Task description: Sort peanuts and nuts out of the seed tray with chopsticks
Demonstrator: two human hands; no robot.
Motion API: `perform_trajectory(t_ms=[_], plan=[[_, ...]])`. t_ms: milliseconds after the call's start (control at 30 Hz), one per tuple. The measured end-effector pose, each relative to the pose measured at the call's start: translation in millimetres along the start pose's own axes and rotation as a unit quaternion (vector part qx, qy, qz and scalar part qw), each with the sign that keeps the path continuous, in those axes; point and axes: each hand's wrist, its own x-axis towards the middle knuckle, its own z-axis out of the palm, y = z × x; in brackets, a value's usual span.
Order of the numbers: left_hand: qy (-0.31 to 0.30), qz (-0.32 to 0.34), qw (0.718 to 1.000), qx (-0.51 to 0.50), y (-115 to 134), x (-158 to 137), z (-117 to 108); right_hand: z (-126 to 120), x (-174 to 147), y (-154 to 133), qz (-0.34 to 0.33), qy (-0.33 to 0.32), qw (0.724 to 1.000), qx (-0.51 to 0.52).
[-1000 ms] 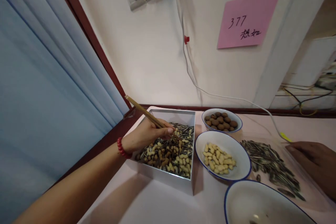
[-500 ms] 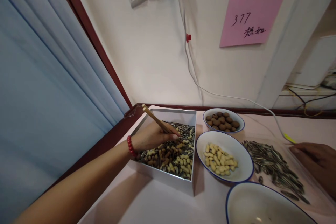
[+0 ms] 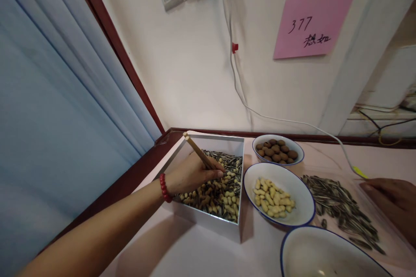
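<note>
My left hand (image 3: pixel 191 174) grips a pair of wooden chopsticks (image 3: pixel 196 150) and reaches into a square white box (image 3: pixel 208 221) filled with mixed peanuts, brown nuts and sunflower seeds (image 3: pixel 216 190). The chopstick tips are hidden behind my fingers, down among the mix. A red bead bracelet (image 3: pixel 164 188) circles that wrist. My right hand (image 3: pixel 393 201) lies flat on the table at the right edge, fingers together, beside a spread of sunflower seeds (image 3: pixel 341 205).
Right of the box stand three white blue-rimmed bowls: one with brown nuts (image 3: pixel 277 149), one with peanuts (image 3: pixel 277 194), one nearly bare (image 3: pixel 321 255). A white cable (image 3: pixel 260 114) runs down the wall onto the table. Blue curtain (image 3: pixel 58 108) at left, pink note (image 3: pixel 313 21) on the wall.
My left hand has tilted the chopsticks steeper and dipped them lower into the mix. The view has shifted slightly; my right hand stays put.
</note>
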Motion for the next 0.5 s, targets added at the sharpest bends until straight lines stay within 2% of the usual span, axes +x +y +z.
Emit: perform_trajectory(t_ms=[200, 500], plan=[[-0.007, -0.024, 0.998, 0.066, 7.2, 2.3, 3.4, -0.4, -0.7, 0.8, 0.004, -0.001, 1.000, -0.003], [-0.010, -0.027, 1.000, 0.007, 3.2, 2.6, 2.4, 3.1, -0.5, 9.4, -0.011, 0.008, 1.000, -0.013]])
